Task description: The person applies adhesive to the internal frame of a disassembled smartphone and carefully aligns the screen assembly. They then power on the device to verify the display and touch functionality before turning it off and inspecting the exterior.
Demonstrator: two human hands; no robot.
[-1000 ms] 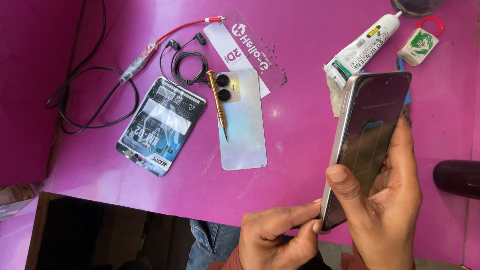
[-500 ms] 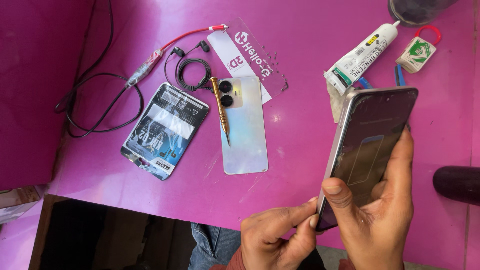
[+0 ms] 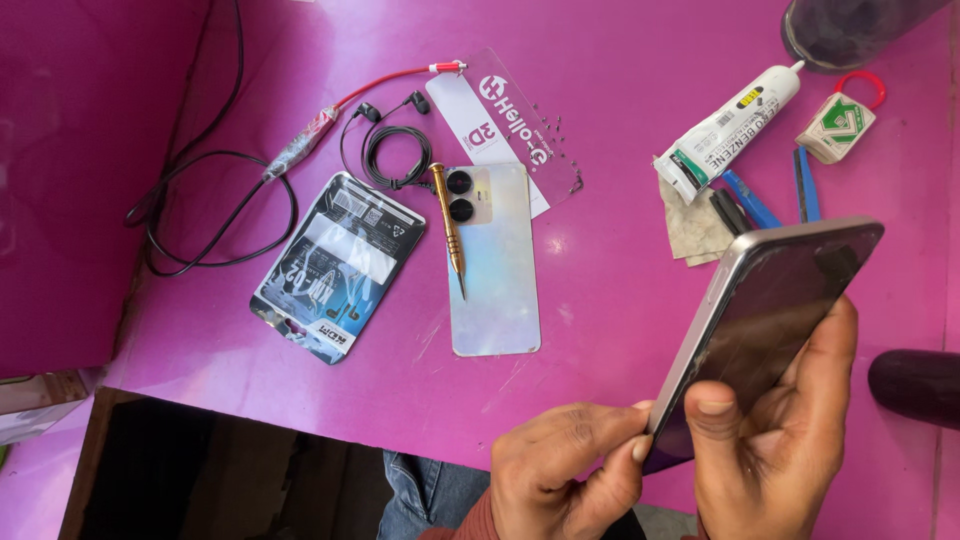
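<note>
The right hand (image 3: 790,440) gripped the phone (image 3: 770,320) at the near right, tilted up off the pink tabletop (image 3: 620,330), dark screen showing, thumb pressed on the glass. The left hand (image 3: 560,470) pinched the phone's lower corner with its fingertips. The phone's back cover (image 3: 495,270) lay already off at the middle of the tabletop, a gold screwdriver (image 3: 447,225) resting across it, with tiny screws (image 3: 545,125) scattered farther off on a clear film. A glue tube (image 3: 725,130) lay at the far right, its cap on. Judging by this, opening looked done; refitting and gluing the cover seemingly remained.
</note>
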